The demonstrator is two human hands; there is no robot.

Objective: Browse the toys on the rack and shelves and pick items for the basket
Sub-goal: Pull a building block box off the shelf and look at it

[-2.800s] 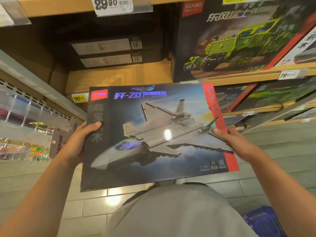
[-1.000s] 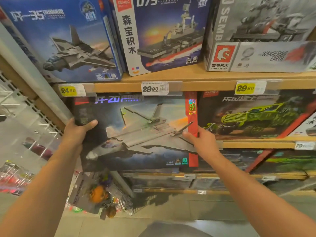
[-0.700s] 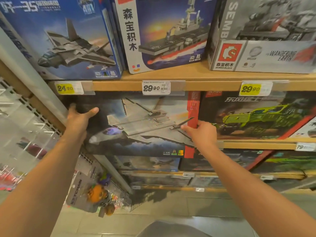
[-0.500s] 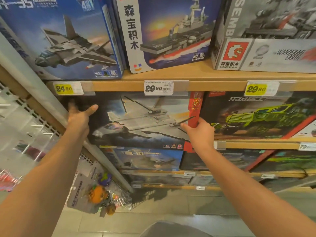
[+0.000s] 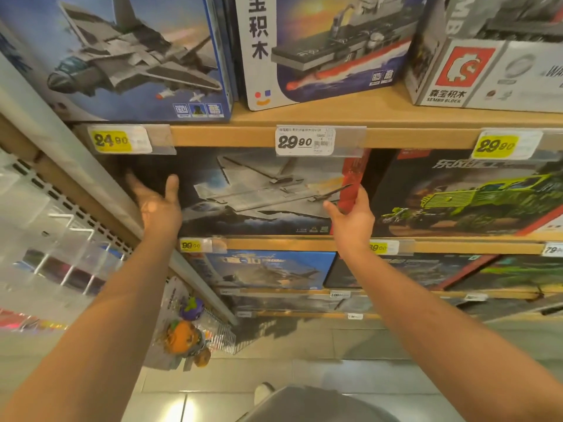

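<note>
Head view: wooden shelves [image 5: 396,117] above a tiled floor [image 5: 304,376]; the grey jet box [image 5: 262,193] stands on the middle shelf beside a green truck box [image 5: 472,196]. Left hand [image 5: 158,205] spread at its left end, right hand [image 5: 353,217] pinching its red edge

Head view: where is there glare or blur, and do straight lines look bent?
Head view: glare spot on the floor tiles; the rack at left is blurred and washed out; the shelf edge bows slightly, as with a wide lens; price tags stay sharp.
</note>
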